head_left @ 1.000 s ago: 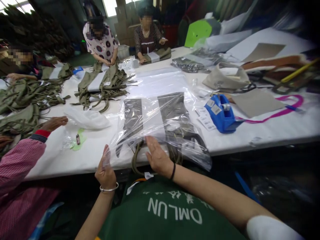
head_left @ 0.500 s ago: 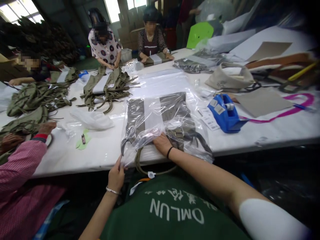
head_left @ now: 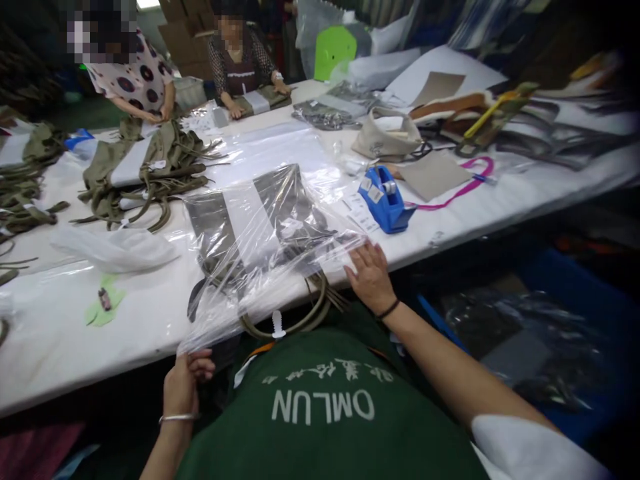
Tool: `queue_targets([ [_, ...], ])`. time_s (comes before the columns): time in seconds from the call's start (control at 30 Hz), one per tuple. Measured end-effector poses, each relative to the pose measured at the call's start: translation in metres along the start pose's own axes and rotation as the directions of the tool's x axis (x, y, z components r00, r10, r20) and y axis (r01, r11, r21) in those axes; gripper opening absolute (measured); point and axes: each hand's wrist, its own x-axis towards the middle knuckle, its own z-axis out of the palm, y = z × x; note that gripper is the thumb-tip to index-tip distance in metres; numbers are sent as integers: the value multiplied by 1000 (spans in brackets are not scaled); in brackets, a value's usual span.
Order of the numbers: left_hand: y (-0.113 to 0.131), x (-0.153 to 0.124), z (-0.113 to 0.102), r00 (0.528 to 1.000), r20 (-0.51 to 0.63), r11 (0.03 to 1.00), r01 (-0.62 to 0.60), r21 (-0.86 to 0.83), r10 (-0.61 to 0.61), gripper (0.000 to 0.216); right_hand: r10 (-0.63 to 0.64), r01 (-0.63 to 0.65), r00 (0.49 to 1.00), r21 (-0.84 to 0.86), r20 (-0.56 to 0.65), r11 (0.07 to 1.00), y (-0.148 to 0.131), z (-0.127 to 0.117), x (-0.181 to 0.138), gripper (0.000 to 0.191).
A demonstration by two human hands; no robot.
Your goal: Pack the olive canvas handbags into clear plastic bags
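A clear plastic bag (head_left: 260, 233) lies at the near edge of the white table (head_left: 75, 333), with a folded olive and white cloth item (head_left: 280, 213) inside. Olive straps (head_left: 305, 320) hang out of its open end over the table edge. My left hand (head_left: 183, 383) is closed, pinching the bag's near left corner below the table edge. My right hand (head_left: 371, 275) lies flat with fingers spread on the bag's right near corner.
A blue tape dispenser (head_left: 385, 200) stands right of the bag, with labels beside it. A crumpled white bag (head_left: 115, 247) and a green scrap (head_left: 103, 307) lie to the left. Olive bags with straps (head_left: 145, 173) are piled further back, where other people work. A beige pouch (head_left: 387, 137) and pink cord (head_left: 460, 187) lie at right.
My right hand has slid from the bag's middle to its right near corner. My left hand has drawn the bag's left corner down toward me. The view has swung rightward.
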Motion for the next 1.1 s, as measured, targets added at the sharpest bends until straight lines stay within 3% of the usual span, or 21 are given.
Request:
queue_targets([
  [0.03,6,-3,11,998,60,993,21,-114,-14,66,117,-113,990,63,-77,992,12,-7,-10,57],
  [0.1,27,-11,42,973,227,972,26,-232,28,75,386,-332,908,286,-160,899,27,-10,-21,71],
  [0.17,52,-17,80,880,460,972,-13,-233,122,69,590,-476,805,535,-54,698,32,-4,-23,83],
  [0.23,76,-19,121,701,671,969,-142,-200,241,53,619,-552,770,648,154,525,32,5,-17,87],
  [0.3,95,-14,164,506,775,906,-371,-202,380,40,581,-607,765,612,276,508,32,10,-9,83],
  [0.37,111,-3,203,339,779,742,-630,-229,528,36,587,-639,753,544,298,544,34,8,-1,68],
  [0.47,130,12,249,98,775,397,-894,-207,624,44,574,-612,762,623,301,487,35,-4,0,55],
  [0.57,141,5,268,-132,804,149,-953,-264,580,50,528,-522,812,713,248,468,28,-18,-10,55],
  [0.63,140,-13,269,-278,798,94,-919,-382,535,52,528,-509,819,712,227,484,21,-24,-16,58],
  [0.67,136,-22,267,-328,790,89,-898,-431,518,51,533,-520,814,699,232,491,19,-25,-17,63],
  [0.7,130,-31,266,-340,789,89,-893,-442,512,50,535,-538,809,674,243,507,17,-25,-16,69],
  [0.73,123,-37,264,-306,798,89,-909,-407,519,48,536,-554,806,636,249,537,17,-25,-13,78],
  [0.77,115,-40,264,-233,812,91,-940,-329,535,47,539,-563,807,588,241,580,18,-24,-8,87],
  [0.83,101,-38,264,-12,814,115,-989,-97,581,46,542,-555,818,507,191,659,22,-21,4,90],
  [0.9,95,-26,263,179,757,152,-983,106,629,49,548,-534,824,523,144,665,29,-16,14,73],
  [0.93,96,-19,262,234,718,162,-972,170,655,51,553,-524,822,559,134,643,32,-13,16,65],
  [1.0,103,-6,258,292,624,159,-952,261,725,54,576,-515,808,621,121,591,36,-9,14,55],
  [1.1,118,6,252,293,518,106,-927,361,803,56,572,-476,820,586,28,655,36,-8,3,62],
])
